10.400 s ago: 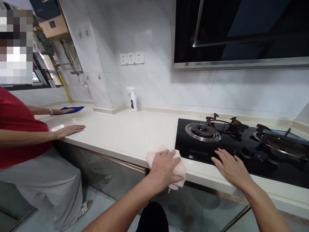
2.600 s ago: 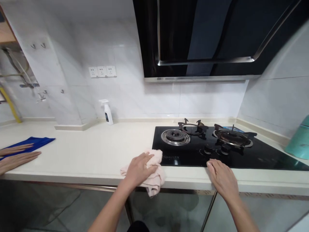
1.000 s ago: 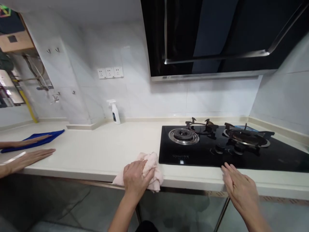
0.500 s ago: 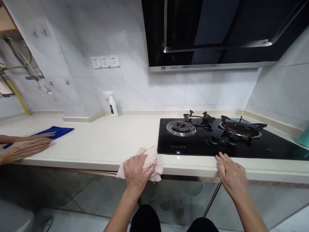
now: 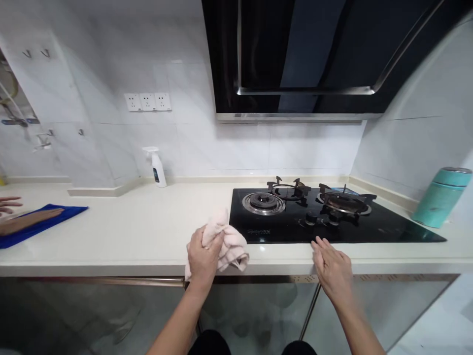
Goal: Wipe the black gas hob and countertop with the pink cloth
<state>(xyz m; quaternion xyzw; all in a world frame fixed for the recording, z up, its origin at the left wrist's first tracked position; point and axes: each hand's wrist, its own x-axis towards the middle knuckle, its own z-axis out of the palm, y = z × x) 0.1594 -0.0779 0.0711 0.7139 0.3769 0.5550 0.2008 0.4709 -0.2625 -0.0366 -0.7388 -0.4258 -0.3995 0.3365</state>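
My left hand point(image 5: 201, 256) is closed around a bunched pale pink cloth point(image 5: 229, 241), which rests on the cream countertop point(image 5: 140, 231) near its front edge, just left of the black gas hob point(image 5: 388, 229). My right hand point(image 5: 332, 264) lies flat with fingers stretched out on the counter's front edge, just in front of the hob, and holds nothing.
A white spray bottle point(image 5: 155, 166) stands by the back wall. A teal canister point(image 5: 439, 196) sits at the far right. At the left edge another person's hands point(image 5: 22, 219) rest on a blue cloth point(image 5: 55, 217). A black range hood point(image 5: 303, 54) hangs above.
My left hand has gathered the pink cloth up and lifted part of it off the counter. My right hand has stayed flat on the edge. The view has swung to the right, showing the teal canister.
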